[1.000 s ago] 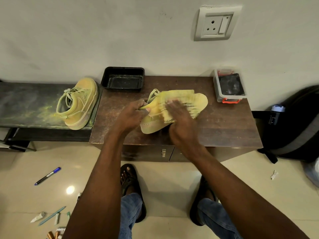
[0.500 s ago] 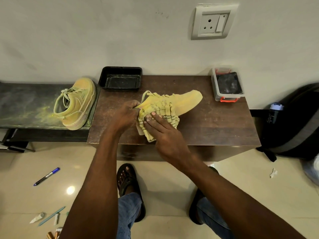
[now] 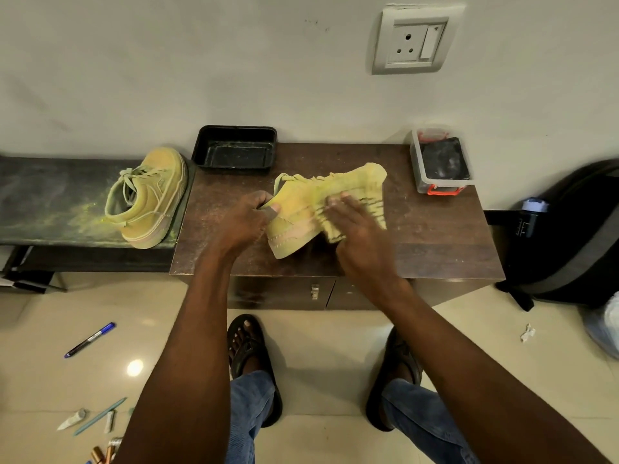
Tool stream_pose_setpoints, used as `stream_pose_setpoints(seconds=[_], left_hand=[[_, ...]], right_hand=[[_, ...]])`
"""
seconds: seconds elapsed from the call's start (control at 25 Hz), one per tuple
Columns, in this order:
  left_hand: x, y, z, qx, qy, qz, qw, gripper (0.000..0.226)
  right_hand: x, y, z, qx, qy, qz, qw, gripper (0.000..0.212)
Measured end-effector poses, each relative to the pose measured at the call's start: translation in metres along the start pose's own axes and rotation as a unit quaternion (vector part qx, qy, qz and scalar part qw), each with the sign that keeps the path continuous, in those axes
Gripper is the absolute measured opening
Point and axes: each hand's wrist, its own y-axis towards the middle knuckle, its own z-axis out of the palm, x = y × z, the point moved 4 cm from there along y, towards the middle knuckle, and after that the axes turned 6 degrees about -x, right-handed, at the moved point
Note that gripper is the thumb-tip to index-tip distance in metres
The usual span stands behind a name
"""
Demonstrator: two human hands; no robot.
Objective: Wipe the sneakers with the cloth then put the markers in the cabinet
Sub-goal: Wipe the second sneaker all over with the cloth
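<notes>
we're mid-wipe on the sneaker at frame centre on the counter, left hand gripping its heel, right hand flat pressing the cloth, markers lower left on the floor come next

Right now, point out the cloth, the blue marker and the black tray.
cloth (image 3: 363,190), head view, fringed upper part
blue marker (image 3: 90,339), head view, mid barrel
black tray (image 3: 234,133), head view, far rim

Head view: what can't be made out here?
- Head view: sneaker toe, covered by the cloth.
- Right hand fingers, motion-blurred.
- Left hand fingertips, tucked inside the collar.
- Markers at the bottom edge, cut off.
- Clear box contents, too dark.
</notes>
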Motion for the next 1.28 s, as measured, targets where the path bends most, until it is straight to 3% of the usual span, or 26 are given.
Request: stream_pose_setpoints(seconds=[0.08, 0.12, 0.24, 0.28, 0.32, 0.44, 0.48, 0.52, 0.64, 0.68, 0.8, 0.84, 0.88, 1.0, 1.04, 1.08, 1.2, 1.28], left_hand=[[-0.004, -0.001, 0.002, 0.004, 0.007, 0.007, 1.0, 0.015], [-0.005, -0.002, 0.003, 0.003, 0.009, 0.007, 1.0, 0.014], [-0.007, -0.003, 0.003, -0.004, -0.001, 0.009, 1.0, 0.013], [-0.007, -0.004, 0.003, -0.004, -0.001, 0.008, 1.0, 0.013], [-0.007, -0.005, 0.003, -0.004, 0.003, 0.004, 1.0, 0.014], [-0.006, -0.005, 0.004, -0.004, 0.024, 0.002, 1.0, 0.015], [-0.005, -0.004, 0.004, -0.001, 0.023, 0.004, 1.0, 0.016], [-0.006, -0.003, 0.004, 0.0, 0.019, 0.005, 1.0, 0.017], [-0.004, 0.0, 0.002, -0.003, 0.004, 0.009, 1.0, 0.015], [-0.004, 0.0, 0.002, 0.001, 0.001, 0.009, 1.0, 0.014], [-0.004, 0.0, 0.003, 0.005, 0.005, 0.005, 1.0, 0.014], [-0.004, 0.001, 0.003, 0.006, 0.008, 0.004, 1.0, 0.014], [-0.004, 0.002, 0.004, 0.007, 0.012, 0.004, 1.0, 0.014], [-0.004, 0.003, 0.002, 0.004, 0.006, 0.011, 1.0, 0.013], [-0.003, 0.002, 0.002, 0.001, 0.007, 0.01, 1.0, 0.014], [-0.003, 0.001, 0.002, 0.0, 0.011, 0.01, 1.0, 0.014], [-0.006, -0.001, 0.006, 0.016, 0.014, 0.012, 1.0, 0.015], [-0.009, -0.002, 0.008, 0.026, 0.008, 0.019, 0.999, 0.016]], right_hand=[[-0.02, 0.001, -0.012, -0.06, 0.012, 0.119, 0.991, 0.065], [-0.008, 0.0, -0.011, -0.054, 0.02, 0.109, 0.992, 0.065], [0.049, -0.019, 0.008, 0.063, 0.024, -0.121, 0.99, 0.058], [0.048, -0.02, 0.007, 0.077, 0.021, -0.156, 0.985, 0.057], [0.035, -0.015, 0.004, 0.062, 0.015, -0.136, 0.989, 0.057], [-0.02, -0.006, -0.011, -0.056, 0.022, 0.103, 0.993, 0.063], [-0.017, -0.006, -0.01, -0.063, 0.032, 0.126, 0.989, 0.064], [-0.002, -0.006, -0.006, -0.045, 0.039, 0.094, 0.994, 0.063], [0.044, -0.017, 0.009, 0.05, 0.034, -0.136, 0.989, 0.056], [0.035, -0.011, 0.006, 0.048, 0.033, -0.134, 0.989, 0.056], [-0.024, 0.004, -0.012, -0.059, 0.032, 0.113, 0.991, 0.063], [-0.026, 0.003, -0.013, -0.069, 0.043, 0.138, 0.987, 0.064], [-0.013, 0.002, -0.011, -0.054, 0.05, 0.106, 0.992, 0.064], [0.044, -0.014, 0.009, 0.052, 0.046, -0.125, 0.99, 0.055], [0.041, -0.012, 0.009, 0.054, 0.041, -0.146, 0.987, 0.054], [0.027, -0.006, 0.006, 0.032, 0.034, -0.112, 0.993, 0.055], [-0.029, 0.003, -0.008, -0.077, 0.045, 0.125, 0.988, 0.064], [-0.009, 0.001, -0.004, -0.063, 0.051, 0.106, 0.991, 0.063]])
